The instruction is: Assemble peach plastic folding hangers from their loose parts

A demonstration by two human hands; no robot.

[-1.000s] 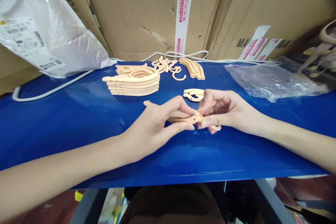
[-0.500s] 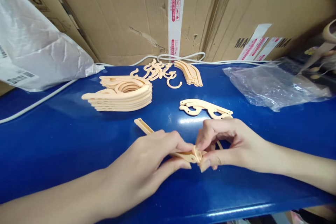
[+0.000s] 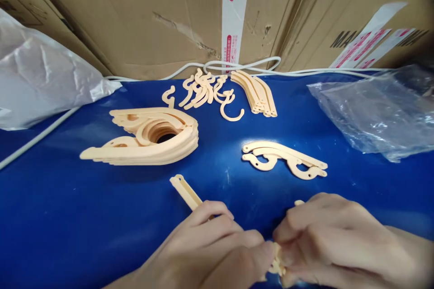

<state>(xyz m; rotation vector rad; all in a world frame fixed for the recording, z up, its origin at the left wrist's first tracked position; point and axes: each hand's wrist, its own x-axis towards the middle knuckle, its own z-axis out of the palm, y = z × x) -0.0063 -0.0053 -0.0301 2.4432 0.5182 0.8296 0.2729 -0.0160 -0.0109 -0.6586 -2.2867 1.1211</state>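
My left hand (image 3: 217,248) is closed around a cream plastic hanger arm (image 3: 186,191), whose free end sticks out up and to the left over the blue table (image 3: 68,207). My right hand (image 3: 335,244) is closed on a small cream plastic piece (image 3: 277,263) where the two hands meet; a tip of it shows above the knuckles. Both hands sit at the bottom edge of the view. Just beyond them lies a loose curved hanger part (image 3: 285,160).
A stack of cream hanger halves (image 3: 145,137) lies at the left. Several hooks (image 3: 206,92) and a pile of straight bars (image 3: 257,92) rest by the cardboard boxes (image 3: 162,13). A white cable (image 3: 237,67), a white bag (image 3: 40,81) and clear plastic wrap (image 3: 376,108) border the table.
The camera tilted down and closer, so both hands slid to the bottom of the view. They stay joined on the same cream pieces, now more covered by fingers.
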